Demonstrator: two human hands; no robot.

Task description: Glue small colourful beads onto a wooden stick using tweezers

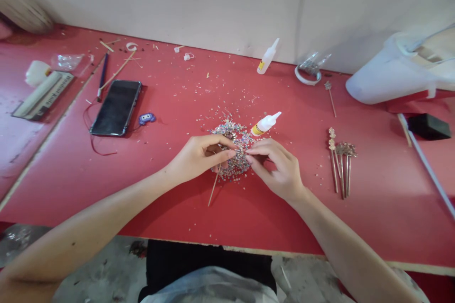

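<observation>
Both my hands meet over a pile of small glittering chips [232, 170] on the red table. My left hand [202, 157] is closed, thumb and fingers pinched on a small item too tiny to name. A thin wooden stick [214, 185] slants down from beneath that hand. Just to the right, my right hand [275, 165] is pinched too, its fingertips close to the left ones; what they hold is too small to make out. Behind my right hand a white glue bottle [265, 124] with a yellow label lies tilted at the edge of the pile.
A phone [116, 108] and a blue trinket [147, 118] lie left. Another glue bottle [268, 57] and a tape roll [307, 75] are near the wall. Decorated hairpins [343, 170], a black block [429, 126] and a white container [387, 71] are on the right.
</observation>
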